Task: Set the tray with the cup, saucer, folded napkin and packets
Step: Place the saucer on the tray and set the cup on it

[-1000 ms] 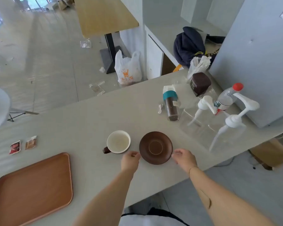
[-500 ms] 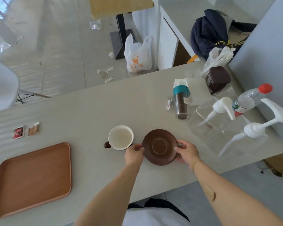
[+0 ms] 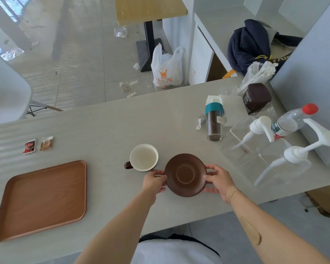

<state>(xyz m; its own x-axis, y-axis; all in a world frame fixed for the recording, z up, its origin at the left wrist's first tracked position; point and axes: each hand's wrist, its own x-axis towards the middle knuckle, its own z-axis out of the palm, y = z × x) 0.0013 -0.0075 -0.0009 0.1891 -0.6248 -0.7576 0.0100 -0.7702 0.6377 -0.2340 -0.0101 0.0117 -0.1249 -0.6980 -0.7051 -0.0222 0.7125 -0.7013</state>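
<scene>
The brown saucer (image 3: 185, 175) sits near the front edge of the grey counter (image 3: 107, 128), held from both sides. The left hand (image 3: 154, 181) pinches its left rim, and the right hand (image 3: 218, 180) clasps its right rim, thumb on top. Whether the saucer is lifted off the counter, I cannot tell. Just beside it, to the left, stands the cup (image 3: 143, 157), white inside, brown handle pointing left. Well apart to the left lies the wooden tray (image 3: 40, 199). Beyond the tray lie two packets (image 3: 39, 146), side by side. At the right stand a teal-lidded tumbler (image 3: 214, 121) and pump bottles (image 3: 271, 149).
</scene>
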